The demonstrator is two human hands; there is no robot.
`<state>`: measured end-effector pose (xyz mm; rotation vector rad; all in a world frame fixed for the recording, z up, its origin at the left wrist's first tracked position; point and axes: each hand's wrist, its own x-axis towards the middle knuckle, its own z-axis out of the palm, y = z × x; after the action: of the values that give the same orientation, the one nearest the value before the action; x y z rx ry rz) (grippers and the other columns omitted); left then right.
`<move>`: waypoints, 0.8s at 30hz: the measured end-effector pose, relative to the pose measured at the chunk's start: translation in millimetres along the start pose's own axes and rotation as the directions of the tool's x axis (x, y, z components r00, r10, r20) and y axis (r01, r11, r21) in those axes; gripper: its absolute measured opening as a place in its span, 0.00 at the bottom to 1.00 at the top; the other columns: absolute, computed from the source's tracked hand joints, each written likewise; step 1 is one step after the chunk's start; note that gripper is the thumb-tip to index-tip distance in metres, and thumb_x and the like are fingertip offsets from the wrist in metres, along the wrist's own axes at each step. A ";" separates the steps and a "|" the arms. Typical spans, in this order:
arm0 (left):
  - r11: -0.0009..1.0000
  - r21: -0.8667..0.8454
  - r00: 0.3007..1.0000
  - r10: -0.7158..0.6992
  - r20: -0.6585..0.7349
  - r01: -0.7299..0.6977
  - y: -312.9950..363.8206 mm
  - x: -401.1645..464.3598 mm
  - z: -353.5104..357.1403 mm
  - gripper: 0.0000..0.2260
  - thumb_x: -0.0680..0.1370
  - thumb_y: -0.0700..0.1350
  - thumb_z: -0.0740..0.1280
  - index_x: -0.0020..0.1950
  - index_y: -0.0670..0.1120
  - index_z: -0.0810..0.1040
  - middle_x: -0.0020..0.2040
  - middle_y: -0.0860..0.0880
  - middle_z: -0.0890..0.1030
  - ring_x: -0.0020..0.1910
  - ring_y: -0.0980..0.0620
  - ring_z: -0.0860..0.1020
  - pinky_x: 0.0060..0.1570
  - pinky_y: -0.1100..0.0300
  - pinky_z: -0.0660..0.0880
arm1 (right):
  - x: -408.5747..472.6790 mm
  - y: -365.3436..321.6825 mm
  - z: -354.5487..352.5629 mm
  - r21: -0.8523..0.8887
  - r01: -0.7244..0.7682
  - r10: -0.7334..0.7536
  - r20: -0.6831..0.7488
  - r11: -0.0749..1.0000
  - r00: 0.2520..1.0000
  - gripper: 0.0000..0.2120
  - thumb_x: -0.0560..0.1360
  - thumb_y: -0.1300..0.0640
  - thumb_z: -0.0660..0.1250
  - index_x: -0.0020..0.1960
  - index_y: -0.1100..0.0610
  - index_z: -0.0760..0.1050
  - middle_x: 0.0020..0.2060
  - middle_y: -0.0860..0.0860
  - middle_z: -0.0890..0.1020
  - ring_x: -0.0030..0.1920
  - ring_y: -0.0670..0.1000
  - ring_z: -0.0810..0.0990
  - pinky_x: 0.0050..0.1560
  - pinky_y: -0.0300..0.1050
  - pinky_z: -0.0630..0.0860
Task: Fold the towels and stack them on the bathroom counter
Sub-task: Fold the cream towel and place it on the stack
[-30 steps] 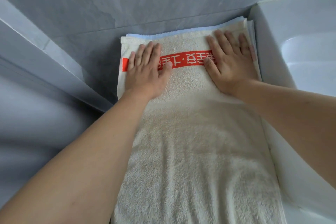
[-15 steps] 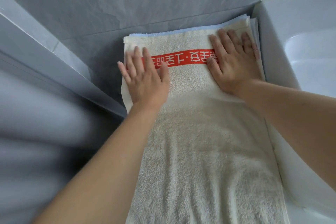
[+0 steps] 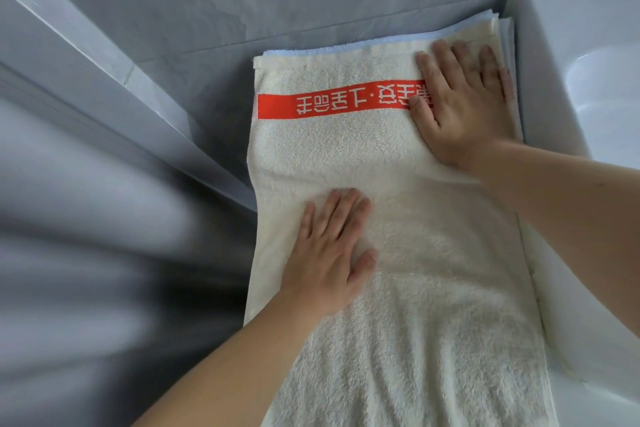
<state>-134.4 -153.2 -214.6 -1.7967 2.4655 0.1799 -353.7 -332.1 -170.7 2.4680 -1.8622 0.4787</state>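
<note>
From the head view, both hands are lying flat with straight fingers on the cream towel (image 3: 398, 156): the left hand (image 3: 332, 250) is pressing its middle, and the right hand (image 3: 464, 104) is covering the red band's (image 3: 329, 102) end. The towel is resting on a blue towel (image 3: 346, 48) beside the white sink (image 3: 588, 80).

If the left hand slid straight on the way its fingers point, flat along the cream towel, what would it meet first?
Probably the red printed band across the cream terry towel: the left hand lies flat, fingers pointing toward the far end. Beyond the band come the towel's hem and the grey tiled wall.
</note>
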 end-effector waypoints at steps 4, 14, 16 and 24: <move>1.000 0.000 1.000 -0.020 0.001 0.020 1.4 1.8 -0.5 0.32 0.82 0.61 0.45 0.83 0.51 0.43 0.83 0.52 0.42 0.81 0.52 0.37 0.79 0.42 0.45 | -1.9 1.0 -1.0 0.016 -0.003 0.003 0.009 1.000 1.000 0.30 0.81 0.41 0.44 0.79 0.53 0.53 0.79 0.54 0.53 0.79 0.55 0.48 0.77 0.55 0.38; 0.999 -0.023 0.999 -0.047 -0.008 0.047 5.2 1.9 -5.1 0.32 0.81 0.62 0.43 0.83 0.51 0.45 0.83 0.52 0.42 0.80 0.54 0.37 0.79 0.44 0.41 | -131.2 -72.1 -23.7 0.366 0.024 0.075 -0.255 0.930 0.964 0.20 0.75 0.59 0.58 0.65 0.61 0.73 0.66 0.57 0.73 0.64 0.59 0.72 0.68 0.53 0.62; 0.998 -0.030 0.999 -0.053 -0.012 0.052 4.7 1.7 -3.7 0.32 0.80 0.61 0.43 0.83 0.52 0.45 0.83 0.53 0.42 0.80 0.54 0.37 0.79 0.45 0.41 | -172.7 -73.7 -14.4 0.267 -0.051 0.033 0.071 0.962 0.997 0.24 0.78 0.53 0.52 0.71 0.59 0.70 0.71 0.56 0.69 0.70 0.57 0.68 0.73 0.50 0.56; 0.998 -0.043 0.998 -0.046 -0.046 0.044 -0.2 3.6 1.5 0.32 0.81 0.62 0.44 0.83 0.52 0.45 0.83 0.53 0.44 0.81 0.54 0.38 0.79 0.44 0.41 | -177.8 -44.9 2.3 -0.046 -0.119 0.127 0.394 0.992 0.910 0.33 0.76 0.33 0.39 0.79 0.43 0.43 0.79 0.48 0.43 0.79 0.54 0.40 0.77 0.56 0.39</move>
<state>-135.3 -156.5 -216.6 -1.8921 2.4682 0.1907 -354.4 -152.9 -209.5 2.5955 -2.1536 -0.0540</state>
